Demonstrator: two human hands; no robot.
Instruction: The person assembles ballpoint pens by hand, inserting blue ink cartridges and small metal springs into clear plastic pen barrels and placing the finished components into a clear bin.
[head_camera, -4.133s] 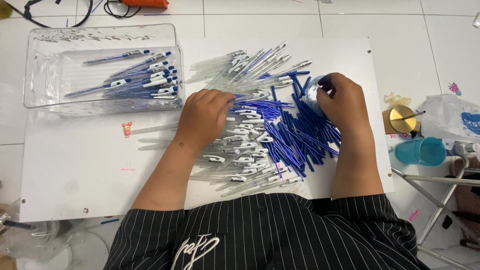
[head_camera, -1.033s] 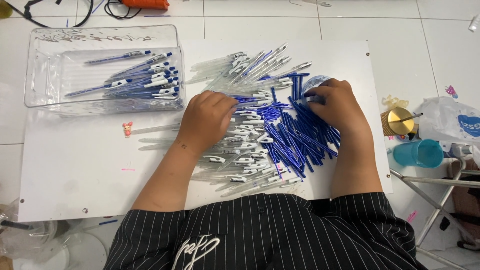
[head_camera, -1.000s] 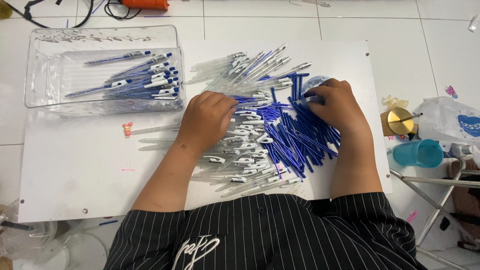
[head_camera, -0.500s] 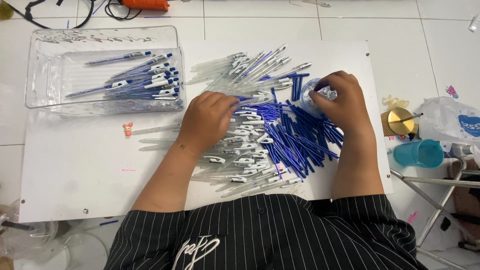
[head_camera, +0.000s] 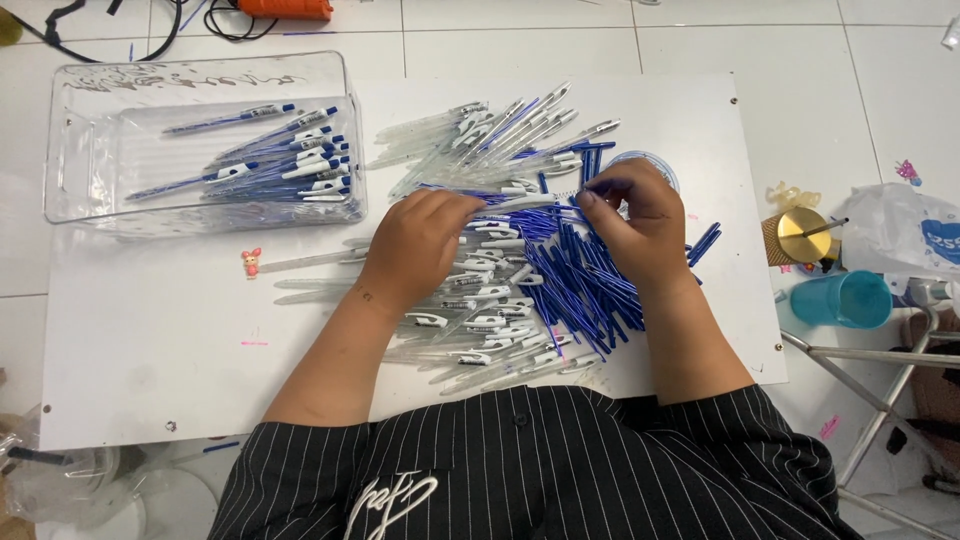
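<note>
From the head camera, the left hand (head_camera: 420, 240) is pinching a clear pen barrel (head_camera: 520, 203) that is lying across the middle of the white board (head_camera: 150, 330). The right hand (head_camera: 640, 225) is holding a blue refill (head_camera: 600, 186) between its fingertips at the barrel's right end. Clear barrels (head_camera: 470, 320) and blue refills (head_camera: 580, 290) are lying heaped beneath both hands. Far left, a clear tray (head_camera: 70, 150) is holding assembled pens (head_camera: 290, 165).

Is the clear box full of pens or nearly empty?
Partly filled. The clear box holds one small bunch of blue pens on its right side; the rest shows bare bottom.
</note>
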